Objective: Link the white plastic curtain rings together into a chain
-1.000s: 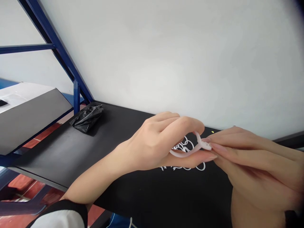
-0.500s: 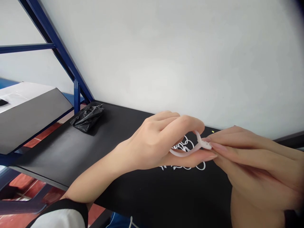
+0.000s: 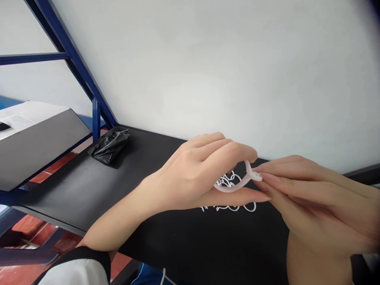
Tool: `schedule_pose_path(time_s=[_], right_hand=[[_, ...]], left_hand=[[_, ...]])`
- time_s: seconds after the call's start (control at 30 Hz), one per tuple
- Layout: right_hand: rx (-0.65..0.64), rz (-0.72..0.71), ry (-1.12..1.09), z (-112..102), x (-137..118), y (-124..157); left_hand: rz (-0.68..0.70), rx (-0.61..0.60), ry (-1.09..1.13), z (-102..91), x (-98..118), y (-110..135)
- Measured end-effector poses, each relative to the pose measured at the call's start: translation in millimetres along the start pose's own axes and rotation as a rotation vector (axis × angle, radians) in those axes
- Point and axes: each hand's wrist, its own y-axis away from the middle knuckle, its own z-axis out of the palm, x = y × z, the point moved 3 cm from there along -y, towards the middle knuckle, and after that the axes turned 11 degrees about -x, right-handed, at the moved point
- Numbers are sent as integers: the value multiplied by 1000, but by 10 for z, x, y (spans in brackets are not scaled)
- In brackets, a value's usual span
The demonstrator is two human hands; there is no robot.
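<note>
A white plastic curtain ring (image 3: 234, 188) is held up over the black table between both hands. My left hand (image 3: 192, 174) curls around it, thumb below and fingers above, gripping the loop. At the ring's clasp end, my right hand (image 3: 299, 186) pinches with its fingertips, which partly cover the closure; whether it is fastened I cannot tell. Beneath and behind my left hand lies a loose pile of similar white rings (image 3: 250, 207), partly hidden by that hand.
A crumpled black plastic bag (image 3: 110, 146) lies at the far left of the black table (image 3: 190, 245). A white wall (image 3: 192, 79) rises behind the table. Blue metal framing (image 3: 80, 71) and another table (image 3: 44, 138) stand to the left.
Both hands and the ring have shifted very slightly upward. The grip on the ring looks the same.
</note>
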Motion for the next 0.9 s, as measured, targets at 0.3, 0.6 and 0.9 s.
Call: schedule_pose_path(time_s=[0.3,0.6,0.9], right_hand=[[1,163,56,30,32,44],[-1,186,82,40,65,53],[18,224,88,43,68,30]], left_hand=[[5,-37,-120,-12,-25,40],[-17,-58,-103,-15,-9,18],[-17,-74,-61,-6,-26,35]])
